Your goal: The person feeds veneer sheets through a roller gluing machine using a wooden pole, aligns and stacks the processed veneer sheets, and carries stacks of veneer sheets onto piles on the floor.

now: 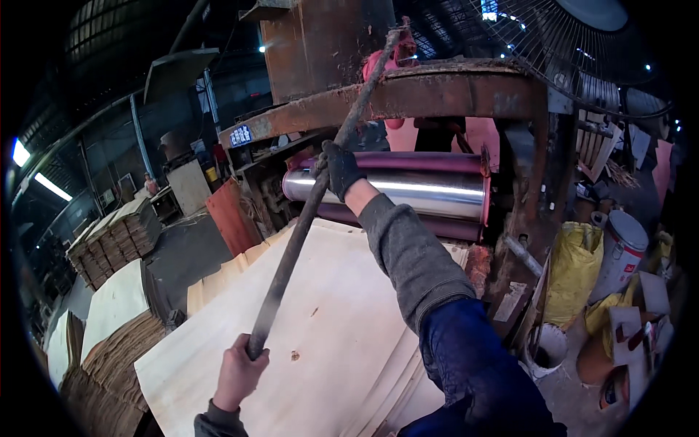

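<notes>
A long, dark, crusted pole (297, 255) runs diagonally upward to pink-stained material (389, 54) on the rusty machine. My left hand (240, 368), bare, grips its lower end. Higher up, my right hand (341, 171), in a black glove, is closed round the pole in front of a shiny steel roller (408, 188) with pink coating above it. Below the pole lies a stack of pale wood veneer sheets (342, 306), directly in front of the rollers.
More veneer stacks (113, 306) stand at the left, with an orange board (233, 218) beside the machine (451, 98). At the right are a yellow sack (571, 269), a grey drum (620, 247) and a white bucket (545, 349). A large fan (561, 44) hangs upper right. A distant person (151, 186) stands left.
</notes>
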### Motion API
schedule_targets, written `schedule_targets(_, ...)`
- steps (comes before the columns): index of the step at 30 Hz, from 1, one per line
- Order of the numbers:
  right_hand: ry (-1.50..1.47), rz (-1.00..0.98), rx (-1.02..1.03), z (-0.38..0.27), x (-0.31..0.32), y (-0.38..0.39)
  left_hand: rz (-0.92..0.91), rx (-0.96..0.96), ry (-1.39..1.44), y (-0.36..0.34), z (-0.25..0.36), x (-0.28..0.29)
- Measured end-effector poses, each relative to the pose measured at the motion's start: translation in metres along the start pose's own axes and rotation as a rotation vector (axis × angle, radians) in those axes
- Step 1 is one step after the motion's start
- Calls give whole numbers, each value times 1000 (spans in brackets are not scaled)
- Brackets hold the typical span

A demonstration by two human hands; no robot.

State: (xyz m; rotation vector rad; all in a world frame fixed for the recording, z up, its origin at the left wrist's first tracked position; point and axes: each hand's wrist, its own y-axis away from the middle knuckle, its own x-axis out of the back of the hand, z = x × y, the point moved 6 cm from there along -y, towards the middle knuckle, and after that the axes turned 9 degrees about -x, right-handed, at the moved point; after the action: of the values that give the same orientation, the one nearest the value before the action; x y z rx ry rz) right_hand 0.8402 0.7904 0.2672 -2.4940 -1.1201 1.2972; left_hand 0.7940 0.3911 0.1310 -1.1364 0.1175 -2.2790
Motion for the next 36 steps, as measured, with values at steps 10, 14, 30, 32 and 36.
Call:
schedule_targets(10, -49, 2, -56, 27, -1, 24, 74, -47, -136, 15, -29, 1)
schedule_targets(14, -23, -95, -32, 34, -1, 44, 114, -115, -192, 20, -33, -15)
schedule_targets(30, -152, -124, -260, 43, -5, 151, 133, 19, 174, 113, -41, -68)
schedule_targets(32, -134, -141, -206, 23, -11, 144, -433, 278, 626, 109, -38, -81)
schedule_targets(36, -158, -233, -44, -21, -22, 113, -143, 195, 226, 70, -15, -52)
